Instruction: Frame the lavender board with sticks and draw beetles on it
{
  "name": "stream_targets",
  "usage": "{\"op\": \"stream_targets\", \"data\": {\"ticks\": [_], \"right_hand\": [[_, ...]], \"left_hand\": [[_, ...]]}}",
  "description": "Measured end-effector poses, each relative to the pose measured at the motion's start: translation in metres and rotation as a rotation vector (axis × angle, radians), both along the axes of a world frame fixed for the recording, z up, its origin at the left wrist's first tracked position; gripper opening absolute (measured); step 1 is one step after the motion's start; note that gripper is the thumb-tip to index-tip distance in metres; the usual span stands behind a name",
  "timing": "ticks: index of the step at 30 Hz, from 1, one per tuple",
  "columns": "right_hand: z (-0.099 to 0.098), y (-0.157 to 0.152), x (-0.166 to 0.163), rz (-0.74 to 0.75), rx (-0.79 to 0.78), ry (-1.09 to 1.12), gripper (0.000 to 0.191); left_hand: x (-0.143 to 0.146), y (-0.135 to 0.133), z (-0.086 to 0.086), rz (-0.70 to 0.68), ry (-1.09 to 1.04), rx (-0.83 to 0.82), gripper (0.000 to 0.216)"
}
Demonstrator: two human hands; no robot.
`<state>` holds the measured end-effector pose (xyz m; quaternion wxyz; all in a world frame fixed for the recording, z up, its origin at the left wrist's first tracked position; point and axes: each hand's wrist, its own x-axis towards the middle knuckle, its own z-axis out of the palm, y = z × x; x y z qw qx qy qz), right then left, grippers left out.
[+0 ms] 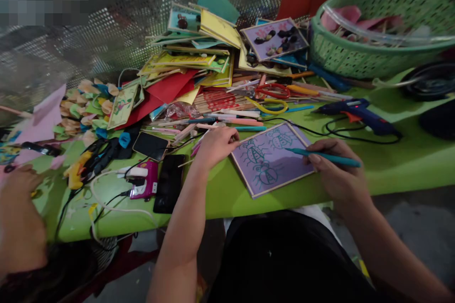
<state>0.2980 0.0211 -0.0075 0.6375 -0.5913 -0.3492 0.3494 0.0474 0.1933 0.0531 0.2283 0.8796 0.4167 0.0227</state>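
Note:
A purple card (284, 170) with a pale stick frame lies tilted on the table in front of me. Beetle-like insects are drawn on it in teal lines. My right hand (337, 170) pinches a teal felt-tip pen (330, 157) over the card's right side, its tip near the upper right insect. At the card's upper left edge is my left hand (217, 146), fingers curled in and pressed together. Whether anything is inside those fingers is hidden. Just beyond it lies another teal pen (250, 129).
Framed pictures (220, 28) are piled at the back beside a green basket (355, 57). Scissors (272, 91) lie among sticks and pens. A corded glue gun (359, 112) is at right. Phones (170, 184) and a pink power adapter (145, 180) sit left, near another person's hand (21, 182).

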Motion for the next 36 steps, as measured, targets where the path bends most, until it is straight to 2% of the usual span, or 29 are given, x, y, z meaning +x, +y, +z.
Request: {"op": "stream_targets", "data": {"ticks": [8,13,19,27,32,36], "right_hand": [[0.005,0.003,-0.001,0.074,0.049,0.056,0.032],[0.006,0.004,0.0,0.076,0.074,0.125,0.025],[0.011,0.014,0.007,0.091,0.107,0.107,0.02],[0.028,0.043,0.028,0.171,0.218,0.047,0.019],[0.03,0.052,0.034,0.202,0.167,0.073,0.022],[0.024,0.043,0.032,0.299,0.054,0.096,0.026]], "left_hand": [[0.0,-0.003,0.001,-0.041,0.014,0.065,0.009],[-0.002,0.0,-0.002,-0.068,-0.099,0.089,0.008],[-0.005,0.003,-0.002,-0.013,-0.148,-0.056,0.006],[-0.013,0.005,0.001,0.025,-0.267,-0.173,0.009],[-0.006,0.006,-0.006,0.039,-0.23,-0.152,0.01],[0.0,0.007,-0.011,0.027,-0.153,-0.106,0.01]]}}
